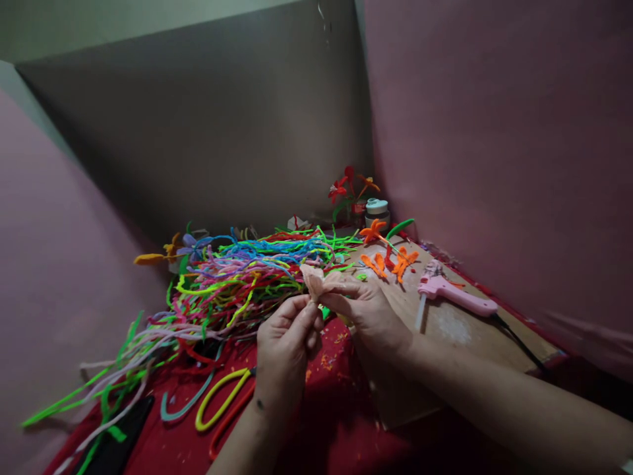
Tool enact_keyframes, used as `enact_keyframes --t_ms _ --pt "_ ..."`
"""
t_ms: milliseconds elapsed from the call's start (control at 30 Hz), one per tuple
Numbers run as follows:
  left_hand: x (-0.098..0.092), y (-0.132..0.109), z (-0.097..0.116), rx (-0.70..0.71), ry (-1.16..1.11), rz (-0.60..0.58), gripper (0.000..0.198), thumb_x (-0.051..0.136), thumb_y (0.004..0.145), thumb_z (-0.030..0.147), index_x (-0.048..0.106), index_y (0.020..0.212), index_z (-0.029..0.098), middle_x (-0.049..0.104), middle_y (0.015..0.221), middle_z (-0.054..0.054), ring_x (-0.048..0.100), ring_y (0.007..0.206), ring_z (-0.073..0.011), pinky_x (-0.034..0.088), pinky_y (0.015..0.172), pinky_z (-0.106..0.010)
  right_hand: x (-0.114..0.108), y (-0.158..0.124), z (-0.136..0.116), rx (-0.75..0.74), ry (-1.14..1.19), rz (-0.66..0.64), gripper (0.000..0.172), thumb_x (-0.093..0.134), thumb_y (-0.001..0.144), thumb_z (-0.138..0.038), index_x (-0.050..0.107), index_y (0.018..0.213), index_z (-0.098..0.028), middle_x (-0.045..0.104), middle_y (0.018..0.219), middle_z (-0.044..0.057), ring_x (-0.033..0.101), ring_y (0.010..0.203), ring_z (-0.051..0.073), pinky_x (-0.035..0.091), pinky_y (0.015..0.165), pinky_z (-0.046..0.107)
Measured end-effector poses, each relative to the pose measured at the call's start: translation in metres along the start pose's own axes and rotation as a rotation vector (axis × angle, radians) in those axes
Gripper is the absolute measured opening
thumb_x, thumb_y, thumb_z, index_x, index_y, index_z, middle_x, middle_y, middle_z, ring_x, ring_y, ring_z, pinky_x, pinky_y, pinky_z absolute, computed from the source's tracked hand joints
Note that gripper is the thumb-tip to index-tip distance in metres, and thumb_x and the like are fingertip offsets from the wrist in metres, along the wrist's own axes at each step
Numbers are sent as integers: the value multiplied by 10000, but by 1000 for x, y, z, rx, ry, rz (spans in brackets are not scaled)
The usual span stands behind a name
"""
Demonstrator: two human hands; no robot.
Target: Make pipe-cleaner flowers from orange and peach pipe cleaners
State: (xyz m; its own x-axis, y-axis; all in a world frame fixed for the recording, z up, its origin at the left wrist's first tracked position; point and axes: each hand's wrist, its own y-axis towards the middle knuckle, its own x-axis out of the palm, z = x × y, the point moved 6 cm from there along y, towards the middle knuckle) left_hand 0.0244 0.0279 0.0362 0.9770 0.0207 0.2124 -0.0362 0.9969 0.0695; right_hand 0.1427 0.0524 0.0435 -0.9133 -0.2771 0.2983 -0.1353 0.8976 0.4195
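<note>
My left hand (287, 336) and my right hand (363, 307) meet above the red cloth (341, 422), both pinched on a small pale peach pipe-cleaner petal shape (314, 278) that sticks up between the fingertips. Just behind the hands lies a big heap of many-coloured pipe cleaners (232, 277). The lower part of the peach piece is hidden by my fingers.
A pink glue gun (457, 295) with its black cord lies on a brown board (459, 330) at right. Orange pipe-cleaner flowers (388, 254) lie behind it; a small pot of red and orange flowers (352, 191) and a jar (377, 211) stand in the corner. Pink walls close in both sides.
</note>
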Motion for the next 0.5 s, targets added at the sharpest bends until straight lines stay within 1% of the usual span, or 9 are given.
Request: enact_keyframes --t_ms 100,167,267,367,433,500 --pt "2 3 -2 -84 -69 -117 183 674 756 300 591 769 137 432 461 77 299 368 -19 270 369 -135 5 0 6 107 249 -72 150 718 703 -367 719 698 -216 636 815 7 557 868 170 407 859 347" --pt "2 7 -5 -141 -93 -193 212 691 737 304 572 710 130 402 423 80 282 342 -20 259 336 -132 5 1 13 165 345 -91 147 767 645 -329 699 665 -200 637 799 6 566 898 178 403 886 356" --pt "-1 11 -10 -249 -131 -274 256 740 681 294 552 675 121 434 456 64 285 345 -11 248 307 -116 4 2 22 205 369 -123 122 785 626 -274 707 664 -187 632 787 8 564 897 171 378 921 360" --pt "-1 12 -15 -359 -168 -396 248 743 682 283 570 723 111 438 494 60 253 347 6 237 293 -98 7 0 25 205 346 -187 140 765 664 -301 707 627 -178 631 798 19 562 926 180 356 939 365" --pt "-1 10 -18 -393 -191 -495 241 737 691 290 584 738 110 425 475 63 229 330 9 237 278 -98 11 -3 24 212 331 -223 187 766 663 -338 697 598 -176 634 796 26 560 969 201 354 937 377" --pt "-2 9 -22 -390 -213 -582 240 732 693 298 586 695 108 405 437 67 222 309 7 250 264 -106 15 -6 20 217 325 -258 196 778 645 -353 696 606 -180 630 799 28 557 988 217 372 908 384"
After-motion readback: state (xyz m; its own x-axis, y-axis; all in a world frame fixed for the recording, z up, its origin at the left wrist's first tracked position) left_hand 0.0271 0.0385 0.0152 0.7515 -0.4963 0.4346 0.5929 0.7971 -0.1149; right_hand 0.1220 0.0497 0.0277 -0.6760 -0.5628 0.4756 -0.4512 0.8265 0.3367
